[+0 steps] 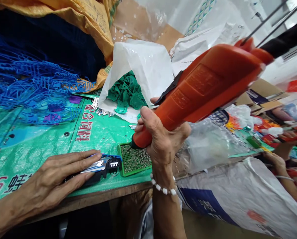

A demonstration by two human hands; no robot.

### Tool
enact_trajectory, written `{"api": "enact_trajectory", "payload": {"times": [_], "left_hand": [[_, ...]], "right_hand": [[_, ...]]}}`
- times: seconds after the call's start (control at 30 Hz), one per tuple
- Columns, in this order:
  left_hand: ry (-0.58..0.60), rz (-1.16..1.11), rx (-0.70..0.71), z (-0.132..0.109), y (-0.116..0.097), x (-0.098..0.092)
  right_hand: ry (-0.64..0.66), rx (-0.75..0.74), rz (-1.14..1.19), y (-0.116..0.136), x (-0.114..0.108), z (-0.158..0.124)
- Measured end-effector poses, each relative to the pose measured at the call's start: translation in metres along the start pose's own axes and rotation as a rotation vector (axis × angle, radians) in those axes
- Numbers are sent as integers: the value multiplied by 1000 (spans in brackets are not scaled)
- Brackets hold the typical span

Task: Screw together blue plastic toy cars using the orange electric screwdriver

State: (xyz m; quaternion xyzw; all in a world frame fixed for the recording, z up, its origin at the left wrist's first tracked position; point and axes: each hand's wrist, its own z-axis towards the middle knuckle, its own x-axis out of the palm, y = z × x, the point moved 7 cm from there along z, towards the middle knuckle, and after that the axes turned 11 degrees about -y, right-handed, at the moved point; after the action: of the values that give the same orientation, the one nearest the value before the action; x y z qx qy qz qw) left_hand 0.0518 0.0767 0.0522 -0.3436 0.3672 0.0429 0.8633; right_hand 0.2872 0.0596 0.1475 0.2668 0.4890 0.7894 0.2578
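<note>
Screwdriver: orange, powered, tilted down to the left, its tip just over the tray.
Right hand: closed around the screwdriver's lower end.
Tray: green, full of small screws, near the table's front edge.
Toy: black, blue and silver, just left of the tray.
Left hand: flat, fingers stretched out, pressing on the toy.
Mat: green, woven, under everything.
Bag: white, behind the tray, with green parts inside.

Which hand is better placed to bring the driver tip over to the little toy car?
Right, probably. The right hand grips the orange screwdriver, its tip at the green screw tray beside the toy car. The left hand lies flat on the car, pinning it.
</note>
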Motion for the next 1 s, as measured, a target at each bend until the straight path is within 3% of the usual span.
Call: {"api": "enact_trajectory", "payload": {"times": [0.17, 0.37, 1.0], "left_hand": [[96, -9, 69, -3, 4, 2], [78, 44, 126, -5, 4, 5], [53, 42, 94, -8, -2, 10]], "right_hand": [[20, 7, 1, -3, 1, -2], [27, 22, 13, -6, 4, -4], [-10, -10, -51, -7, 4, -2]]}}
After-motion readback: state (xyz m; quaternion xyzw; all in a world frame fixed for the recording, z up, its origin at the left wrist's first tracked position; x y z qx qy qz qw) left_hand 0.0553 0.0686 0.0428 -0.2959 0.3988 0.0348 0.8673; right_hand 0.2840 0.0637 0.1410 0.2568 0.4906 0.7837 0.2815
